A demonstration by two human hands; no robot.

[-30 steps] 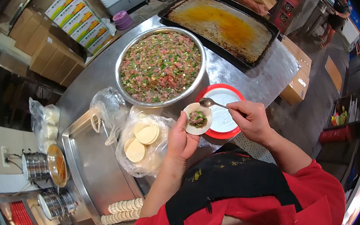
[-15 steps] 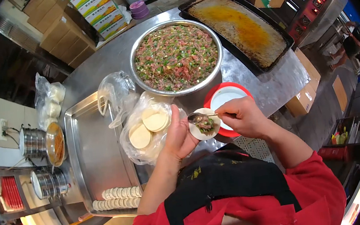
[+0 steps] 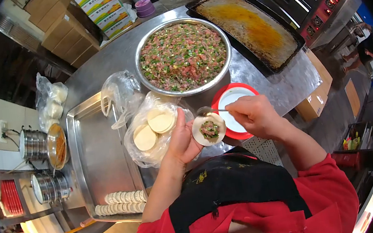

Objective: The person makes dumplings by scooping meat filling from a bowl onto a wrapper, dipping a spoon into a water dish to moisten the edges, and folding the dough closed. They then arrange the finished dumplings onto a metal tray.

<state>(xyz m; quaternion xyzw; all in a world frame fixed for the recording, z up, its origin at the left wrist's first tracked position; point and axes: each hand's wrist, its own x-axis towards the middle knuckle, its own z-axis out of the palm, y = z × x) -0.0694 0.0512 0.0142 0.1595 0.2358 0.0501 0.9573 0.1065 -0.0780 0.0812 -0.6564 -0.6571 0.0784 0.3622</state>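
Across the fingers of my left hand [image 3: 182, 140] lies a round dumpling wrapper [image 3: 197, 138], with a lump of meat filling [image 3: 209, 130] at its middle. My right hand [image 3: 255, 114] grips the handle of a metal spoon [image 3: 205, 110], whose bowl hovers at the far edge of the wrapper. Under the right hand is a red-rimmed bowl [image 3: 215, 98] with a white inside, partly covered. Stacked wrappers [image 3: 145, 137] sit on a plastic bag [image 3: 137, 156] left of my left hand. A large steel basin [image 3: 188, 92] of minced meat with chopped greens stands beyond both hands.
A steel tray [image 3: 104, 158] on the left holds rows of shaped dumplings [image 3: 120, 203] at its near end. A dark baking pan [image 3: 300, 44] lies at the far right. Bagged white items [image 3: 54, 106] and steel pots [image 3: 50, 188] are at the left. Someone's legs [image 3: 365, 50] show at the right.
The spoon has lifted off the filling toward the far edge of the wrapper, with my right hand drawn slightly right. The filling now sits uncovered. The cardboard box at the back has moved up and left.
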